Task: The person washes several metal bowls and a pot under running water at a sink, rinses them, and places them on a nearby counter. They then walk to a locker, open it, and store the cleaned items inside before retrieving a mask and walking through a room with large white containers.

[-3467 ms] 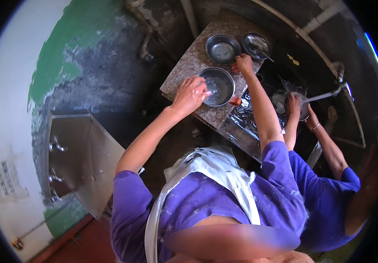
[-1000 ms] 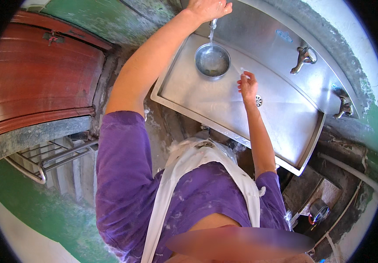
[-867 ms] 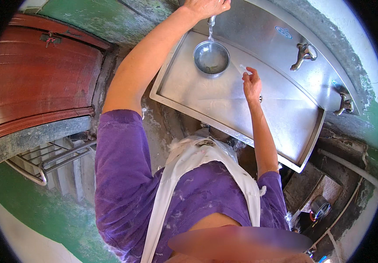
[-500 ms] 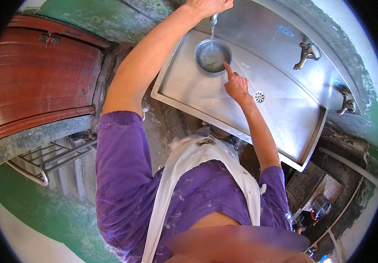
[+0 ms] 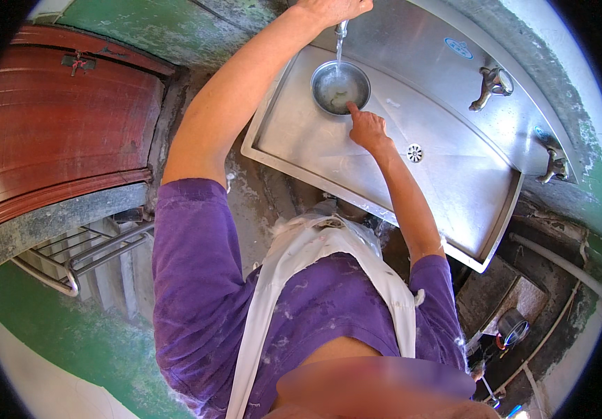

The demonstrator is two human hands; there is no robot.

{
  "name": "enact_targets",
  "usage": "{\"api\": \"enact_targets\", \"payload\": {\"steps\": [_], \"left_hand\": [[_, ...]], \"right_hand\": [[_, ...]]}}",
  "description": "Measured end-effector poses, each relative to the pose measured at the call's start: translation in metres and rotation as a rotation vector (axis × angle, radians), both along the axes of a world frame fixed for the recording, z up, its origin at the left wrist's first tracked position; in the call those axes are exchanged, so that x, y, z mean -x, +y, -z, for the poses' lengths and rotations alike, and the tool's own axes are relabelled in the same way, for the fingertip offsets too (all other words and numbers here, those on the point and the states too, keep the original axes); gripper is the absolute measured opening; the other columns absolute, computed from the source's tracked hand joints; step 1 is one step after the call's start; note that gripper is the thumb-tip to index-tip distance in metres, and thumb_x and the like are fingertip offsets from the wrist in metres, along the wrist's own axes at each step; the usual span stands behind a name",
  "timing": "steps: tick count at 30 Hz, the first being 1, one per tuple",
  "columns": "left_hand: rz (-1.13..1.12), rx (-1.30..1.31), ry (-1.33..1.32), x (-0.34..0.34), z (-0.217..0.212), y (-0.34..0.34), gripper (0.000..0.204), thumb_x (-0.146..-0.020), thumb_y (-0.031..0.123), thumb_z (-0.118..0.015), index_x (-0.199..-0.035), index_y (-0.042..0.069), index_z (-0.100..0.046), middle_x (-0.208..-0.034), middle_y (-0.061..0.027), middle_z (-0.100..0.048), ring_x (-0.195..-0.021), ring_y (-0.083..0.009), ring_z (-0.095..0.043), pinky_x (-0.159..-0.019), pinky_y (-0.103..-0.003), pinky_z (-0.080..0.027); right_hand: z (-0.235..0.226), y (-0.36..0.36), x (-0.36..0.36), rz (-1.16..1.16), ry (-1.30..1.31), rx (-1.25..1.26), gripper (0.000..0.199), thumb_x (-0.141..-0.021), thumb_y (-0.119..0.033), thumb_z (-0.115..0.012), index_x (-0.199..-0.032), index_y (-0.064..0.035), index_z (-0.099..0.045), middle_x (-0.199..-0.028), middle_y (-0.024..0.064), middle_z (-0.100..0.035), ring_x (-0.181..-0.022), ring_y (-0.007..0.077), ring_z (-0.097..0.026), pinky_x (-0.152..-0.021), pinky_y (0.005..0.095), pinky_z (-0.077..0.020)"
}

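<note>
A round steel bowl (image 5: 340,86) stands in a long steel sink (image 5: 448,174) under a tap (image 5: 341,28), and water runs down into it. My left hand (image 5: 332,8) is closed on top of that tap at the upper edge of the view. My right hand (image 5: 365,126) rests at the bowl's near rim, with its forefinger touching the rim and the other fingers curled.
Two more taps (image 5: 491,85) (image 5: 554,166) stick out of the sink's back wall to the right, and a drain (image 5: 415,152) lies mid-basin. A red wooden door (image 5: 56,126) is at left, with a metal rack (image 5: 84,255) below it. A small steel pot (image 5: 512,325) sits lower right.
My right hand has moved from the sink's middle to the bowl's rim. Earlier I stood at a stone counter with bowls; now I face the sink, left hand staying on the tap.
</note>
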State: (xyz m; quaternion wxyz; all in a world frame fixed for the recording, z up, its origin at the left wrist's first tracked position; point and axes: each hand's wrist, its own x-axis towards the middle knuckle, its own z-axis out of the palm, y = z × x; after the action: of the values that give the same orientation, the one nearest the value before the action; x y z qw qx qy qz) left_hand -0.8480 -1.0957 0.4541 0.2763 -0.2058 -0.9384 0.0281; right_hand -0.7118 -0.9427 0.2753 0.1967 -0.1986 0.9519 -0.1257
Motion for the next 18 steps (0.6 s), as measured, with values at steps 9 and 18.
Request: {"api": "enact_targets", "payload": {"steps": [9,18], "left_hand": [[-0.008,-0.022,-0.032,-0.001,-0.0022,0.0016,0.04,-0.08,0.038,-0.054,-0.076,-0.001,-0.061,-0.058,-0.015,-0.06,-0.056,-0.0286,-0.062,-0.052,-0.041,-0.048],[-0.017,-0.05,-0.04,-0.0021,-0.0036,0.002,0.04,-0.079,0.038,-0.054,-0.077,-0.002,-0.061,-0.06,-0.0154,-0.061,-0.059,-0.0293,-0.062,-0.054,-0.041,-0.049]], "right_hand": [[-0.0059,-0.0025,0.0004,0.009,-0.027,-0.011,0.051,-0.069,-0.004,-0.053,-0.12,-0.0103,-0.044,-0.088,0.0179,-0.064,-0.088,0.0339,-0.062,-0.074,0.0464,-0.0482],[-0.0061,-0.0034,-0.0006,0.034,-0.037,0.008,0.055,-0.069,-0.003,-0.052,-0.123,-0.0113,-0.043,-0.088,0.0182,-0.064,-0.088,0.0344,-0.062,-0.074,0.0461,-0.0484]]}}
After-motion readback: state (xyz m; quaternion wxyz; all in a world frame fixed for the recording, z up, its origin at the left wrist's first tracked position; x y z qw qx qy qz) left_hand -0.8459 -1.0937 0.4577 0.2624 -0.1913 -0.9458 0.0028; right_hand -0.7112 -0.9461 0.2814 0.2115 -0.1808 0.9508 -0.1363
